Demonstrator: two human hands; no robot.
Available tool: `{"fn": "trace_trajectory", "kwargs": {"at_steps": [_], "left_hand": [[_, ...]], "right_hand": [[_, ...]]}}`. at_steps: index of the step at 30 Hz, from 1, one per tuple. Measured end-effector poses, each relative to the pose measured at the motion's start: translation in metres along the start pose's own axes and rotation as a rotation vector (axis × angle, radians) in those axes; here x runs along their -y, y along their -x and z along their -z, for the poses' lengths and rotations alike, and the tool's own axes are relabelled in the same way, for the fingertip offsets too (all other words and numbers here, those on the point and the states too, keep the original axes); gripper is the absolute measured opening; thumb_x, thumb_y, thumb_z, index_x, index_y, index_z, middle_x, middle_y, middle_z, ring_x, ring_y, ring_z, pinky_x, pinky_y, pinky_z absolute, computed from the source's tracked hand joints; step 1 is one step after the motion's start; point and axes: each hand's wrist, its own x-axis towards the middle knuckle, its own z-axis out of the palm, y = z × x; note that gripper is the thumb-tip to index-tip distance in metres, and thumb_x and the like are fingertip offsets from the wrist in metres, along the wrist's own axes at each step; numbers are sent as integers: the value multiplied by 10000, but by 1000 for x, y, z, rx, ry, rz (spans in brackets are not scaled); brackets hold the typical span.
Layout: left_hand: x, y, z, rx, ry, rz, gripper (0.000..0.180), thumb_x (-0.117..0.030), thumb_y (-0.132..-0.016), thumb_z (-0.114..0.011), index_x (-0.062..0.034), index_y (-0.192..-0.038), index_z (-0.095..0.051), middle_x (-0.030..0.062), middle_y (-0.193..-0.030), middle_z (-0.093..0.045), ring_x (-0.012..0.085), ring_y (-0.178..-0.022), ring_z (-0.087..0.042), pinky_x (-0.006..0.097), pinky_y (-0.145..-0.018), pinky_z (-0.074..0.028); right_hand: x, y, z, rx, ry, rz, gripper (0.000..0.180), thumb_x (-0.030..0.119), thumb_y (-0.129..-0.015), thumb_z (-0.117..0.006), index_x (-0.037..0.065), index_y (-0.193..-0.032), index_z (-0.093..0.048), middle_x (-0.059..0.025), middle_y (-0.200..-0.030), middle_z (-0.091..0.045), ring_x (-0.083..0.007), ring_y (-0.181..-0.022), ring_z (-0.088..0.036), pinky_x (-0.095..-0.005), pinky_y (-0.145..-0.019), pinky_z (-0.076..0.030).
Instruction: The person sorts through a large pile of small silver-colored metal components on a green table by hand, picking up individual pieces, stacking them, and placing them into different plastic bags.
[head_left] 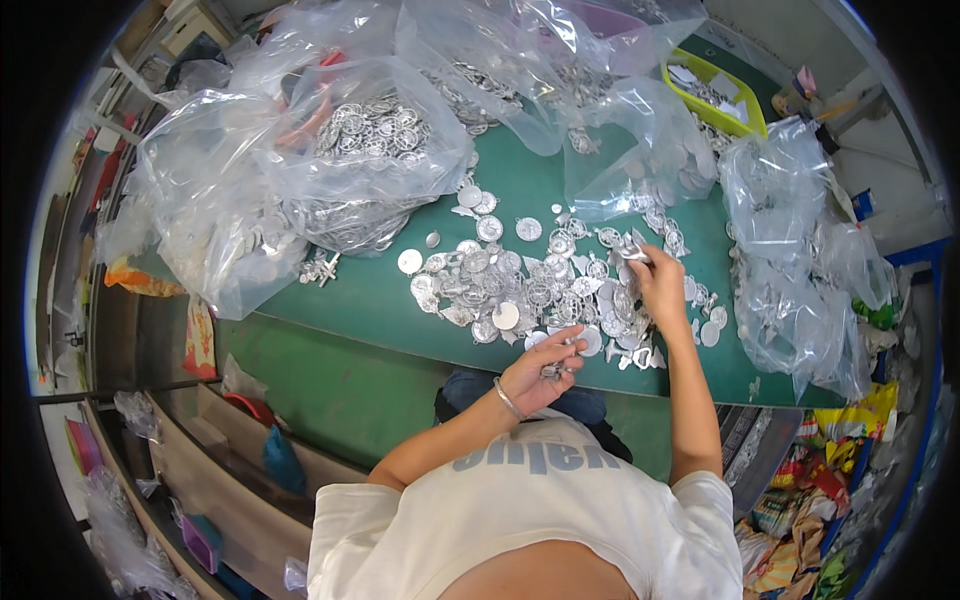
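Note:
A heap of silver-coloured metal medallions lies spread over the green tabletop; many are round, some pierced with openwork designs. At the right side of the heap, my right hand is closed, thumb and fingers pinching a shiny silver metal piece whose exact shape is too small to tell. Nearer to me, at the table's front edge, my left hand is turned partly palm up with curled fingers. Small silver metal pieces show between those fingers, partly hidden. A metal bangle circles my left wrist.
Clear plastic bags of metal pieces crowd the table's far left and back. Another clear bag stands along the right edge. A yellow-green basket sits at the back right. Open brown drawers are at lower left, colourful packets at lower right.

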Motion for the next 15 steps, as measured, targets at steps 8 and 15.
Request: {"fn": "trace_trajectory", "kwargs": {"at_steps": [8,15], "left_hand": [[-5,-3,10,84,-11,24,516,12,-852,-515,-93,-1336,-369,43,-1082,-507,64,-690,-450,155,-468,-332],[-6,-2,12,63,-38,13,484,-26,-865,-533,-84,-1323,-386,29,-982,-517,50,-670,-416,140,-457,-325]], "right_hand": [[8,20,5,491,-1457,-456,271,41,-865,-536,18,-1126,-470,-91,-908,-576,-152,-742,-521,-265,-666,-438],[27,15,2,624,-1469,-380,459,0,-849,-521,7,-1281,-364,-171,-1087,-544,-273,-956,-569,-343,-802,-482]]}}
